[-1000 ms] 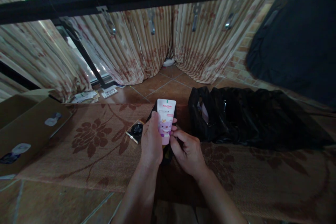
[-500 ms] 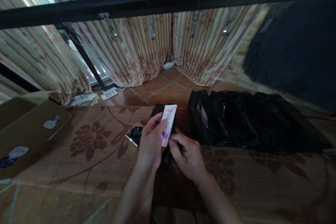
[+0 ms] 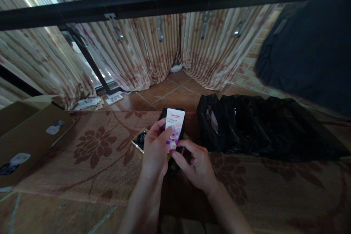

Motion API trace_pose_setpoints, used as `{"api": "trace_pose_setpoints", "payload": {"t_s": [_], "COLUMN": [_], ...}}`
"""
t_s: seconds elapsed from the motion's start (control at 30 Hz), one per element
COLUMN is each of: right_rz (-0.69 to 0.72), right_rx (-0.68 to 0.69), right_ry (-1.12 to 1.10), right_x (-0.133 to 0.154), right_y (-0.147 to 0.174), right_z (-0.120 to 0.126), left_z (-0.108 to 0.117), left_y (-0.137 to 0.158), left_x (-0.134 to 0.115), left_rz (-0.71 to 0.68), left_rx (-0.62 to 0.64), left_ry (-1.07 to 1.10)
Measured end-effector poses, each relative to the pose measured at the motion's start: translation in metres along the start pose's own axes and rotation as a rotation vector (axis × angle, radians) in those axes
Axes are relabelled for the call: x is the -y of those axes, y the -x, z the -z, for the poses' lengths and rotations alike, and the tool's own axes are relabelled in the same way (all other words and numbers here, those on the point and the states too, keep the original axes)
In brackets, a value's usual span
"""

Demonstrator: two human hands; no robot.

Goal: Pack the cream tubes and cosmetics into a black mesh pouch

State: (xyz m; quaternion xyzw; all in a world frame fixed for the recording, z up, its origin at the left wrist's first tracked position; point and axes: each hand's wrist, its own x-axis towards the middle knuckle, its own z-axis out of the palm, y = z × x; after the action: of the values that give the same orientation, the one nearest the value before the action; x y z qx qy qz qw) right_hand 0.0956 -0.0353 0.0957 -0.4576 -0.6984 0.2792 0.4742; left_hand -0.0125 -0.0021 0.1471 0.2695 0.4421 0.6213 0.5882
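Note:
A white and pink squeeze tube (image 3: 175, 120) with red lettering and a cartoon face stands with its flat end up and its cap end down. My left hand (image 3: 155, 150) is closed round its left side, thumb across the front. The thumb and forefinger of my right hand (image 3: 196, 166) pinch at the tube's lower end, by the cap. Beneath both hands lies a black item (image 3: 173, 170), mostly covered, so its kind is unclear. Just left of my left hand, a small square packet with a black round (image 3: 139, 139) rests on the patterned cloth (image 3: 109, 168).
Several black bags (image 3: 241, 124) stand in a row at the right. An open cardboard box (image 3: 35, 135) is at the far left. Papers (image 3: 89, 103) lie on the tiled floor by the curtains (image 3: 153, 58). A dark bar (image 3: 175, 2) with hanging metal clips crosses above.
The tube has turned about its length, so its printed front with the cartoon face now shows. My right fingers have shifted slightly left and down onto its lower end.

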Motion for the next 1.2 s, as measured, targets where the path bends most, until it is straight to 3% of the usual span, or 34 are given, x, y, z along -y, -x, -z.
{"api": "trace_pose_setpoints", "payload": {"t_s": [0.4,1.2], "right_rz": [-0.018,-0.041], "right_rx": [-0.032,-0.032], "right_ry": [-0.007,-0.026], "right_x": [-0.0012,0.0010], "right_y": [-0.0003,0.0000], "right_z": [-0.0007,-0.0005], "left_z": [0.0005,0.0004], "left_y": [0.0006,0.0012], "left_x": [0.0019,0.0029], "left_rz": [0.000,-0.014], "left_rx": [0.068,0.050], "left_ry": [-0.023,-0.022]}}
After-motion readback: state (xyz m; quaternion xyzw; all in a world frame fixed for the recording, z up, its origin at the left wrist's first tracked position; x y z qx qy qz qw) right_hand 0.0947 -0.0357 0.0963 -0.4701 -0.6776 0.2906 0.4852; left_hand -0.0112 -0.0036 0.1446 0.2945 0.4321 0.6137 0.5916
